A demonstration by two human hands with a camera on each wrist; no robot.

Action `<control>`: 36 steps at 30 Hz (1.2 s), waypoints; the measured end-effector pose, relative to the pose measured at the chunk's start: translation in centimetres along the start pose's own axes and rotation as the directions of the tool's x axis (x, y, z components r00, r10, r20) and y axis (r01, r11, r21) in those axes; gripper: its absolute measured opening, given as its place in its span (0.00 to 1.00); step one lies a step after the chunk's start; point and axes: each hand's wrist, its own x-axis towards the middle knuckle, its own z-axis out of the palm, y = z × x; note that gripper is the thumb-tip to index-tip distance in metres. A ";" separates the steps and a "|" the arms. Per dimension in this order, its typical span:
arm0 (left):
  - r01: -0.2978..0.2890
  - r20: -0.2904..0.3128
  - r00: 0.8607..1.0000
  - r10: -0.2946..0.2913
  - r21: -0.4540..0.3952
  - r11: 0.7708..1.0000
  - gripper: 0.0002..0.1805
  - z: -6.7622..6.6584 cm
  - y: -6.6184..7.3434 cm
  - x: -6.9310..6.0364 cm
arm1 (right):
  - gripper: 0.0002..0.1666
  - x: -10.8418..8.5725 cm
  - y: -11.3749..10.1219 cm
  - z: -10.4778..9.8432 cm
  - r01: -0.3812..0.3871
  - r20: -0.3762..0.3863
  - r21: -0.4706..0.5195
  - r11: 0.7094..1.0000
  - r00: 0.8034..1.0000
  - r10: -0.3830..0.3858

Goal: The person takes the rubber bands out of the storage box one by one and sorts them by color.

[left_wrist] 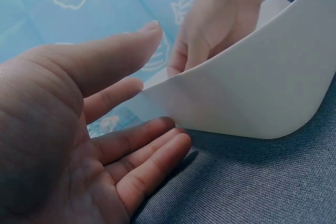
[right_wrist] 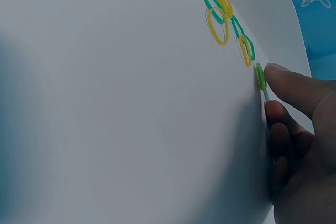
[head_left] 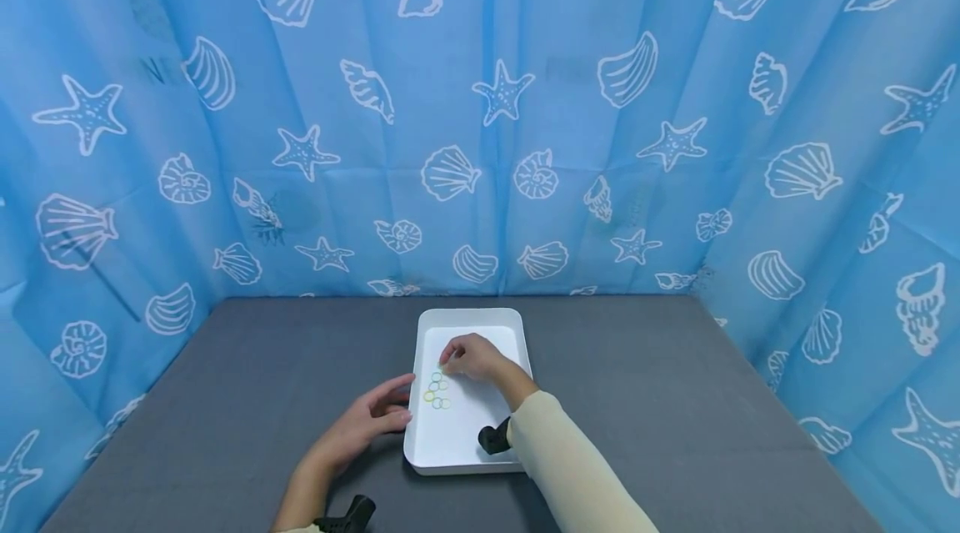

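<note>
I'm looking down at the white tray (head_left: 472, 429), which is sitting on the grey bench (head_left: 637, 399) midway between the bench's left and right edges and just short of its far edge. The small yellow and green rings (right_wrist: 230, 15) are lying inside it in a loose string along the tray's left edge, about halfway between its far left and near left corners, some of them overlapping. I'm holding the right hand (head_left: 471, 356) over the tray's left half, with its bent thumb and fingers pointing down at the far end of that string. The thumb tip is sitting right beside the end ring (right_wrist: 261, 76), which is showing both yellow and green; I cannot tell whether the digits are pinching it. The cream sleeve (head_left: 573, 462) is crossing the tray's near right corner, and a black mount (head_left: 493, 438) is hanging at that wrist. I'm holding the left hand (head_left: 360, 424) just outside the tray's left edge, its fingers and thumb spreading apart and gripping nothing; whether the tips are touching the wall, I cannot tell. Beyond the bench's far edge, the blue curtain (head_left: 502, 208) is hanging.
</note>
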 end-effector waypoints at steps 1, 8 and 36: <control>0.000 0.000 1.000 0.000 0.001 1.000 0.34 0.0 0.0 0.0 | 0.02 0.0 0.0 0.0 0.006 0.000 0.000 1.000 1.000 -0.006; -0.005 0.003 1.000 0.005 0.003 1.000 0.35 0.0 -0.1 0.1 | 0.03 0.1 0.0 0.1 0.026 -0.007 -0.023 0.999 1.000 -0.026; 0.011 -0.001 1.000 -0.011 0.007 1.000 0.39 -0.1 0.1 0.1 | 0.07 -0.2 -0.3 0.1 -0.011 -0.029 -0.047 0.999 1.000 0.009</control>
